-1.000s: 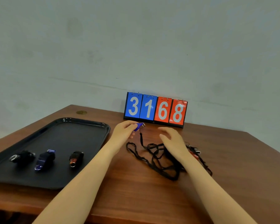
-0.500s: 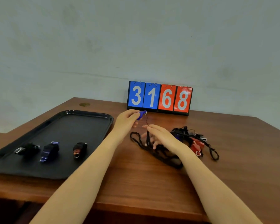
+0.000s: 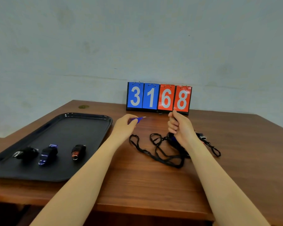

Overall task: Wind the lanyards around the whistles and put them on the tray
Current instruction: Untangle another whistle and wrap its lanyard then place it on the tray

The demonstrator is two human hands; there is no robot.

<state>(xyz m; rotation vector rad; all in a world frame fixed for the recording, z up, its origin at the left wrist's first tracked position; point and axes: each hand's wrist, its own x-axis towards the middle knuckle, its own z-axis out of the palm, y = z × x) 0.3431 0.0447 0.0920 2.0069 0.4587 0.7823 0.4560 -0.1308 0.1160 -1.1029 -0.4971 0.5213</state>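
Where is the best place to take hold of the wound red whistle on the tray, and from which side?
Take the red whistle by its two cord-wrapped flanks, with the hand coming from above. It lies flat on the tray, clear of its neighbours. Avoid the small metal ring at its near end, which probably swings.

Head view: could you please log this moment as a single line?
left hand: holds blue whistle | right hand: grips black lanyard, raised | tray: three wound whistles | table: tangled lanyards
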